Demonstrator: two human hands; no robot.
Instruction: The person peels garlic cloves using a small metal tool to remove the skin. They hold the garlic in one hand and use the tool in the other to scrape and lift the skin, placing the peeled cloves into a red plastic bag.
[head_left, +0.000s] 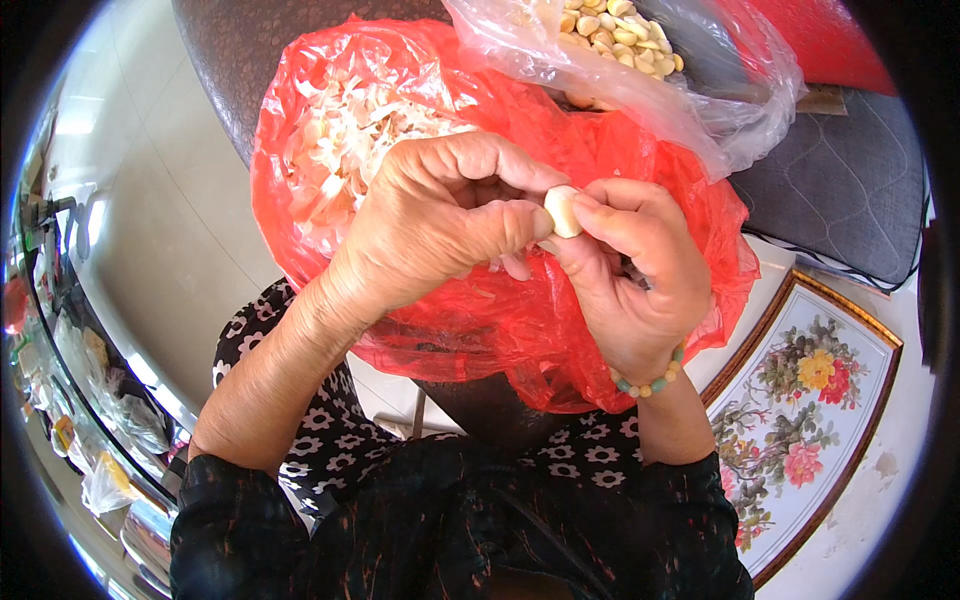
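A pale peeled garlic clove (562, 211) is pinched between both hands above a red plastic bag (450, 330). My left hand (442, 210) grips its left side with thumb and forefinger. From the right, the thumb and forefinger of my right hand (637, 262) hold it too, and a beaded bracelet circles that wrist. Papery garlic skins (345, 150) lie heaped in the left part of the red bag. Beyond the hands, a clear plastic bag (517, 45) holds many pale cloves (626, 37).
The bags rest on a dark brown surface (217, 67). A grey quilted cushion (840, 180) is at the right, with a framed flower picture (802, 442) below it. Shelves with bagged goods (97, 405) stand along the left edge. A red item (825, 45) lies at the upper right.
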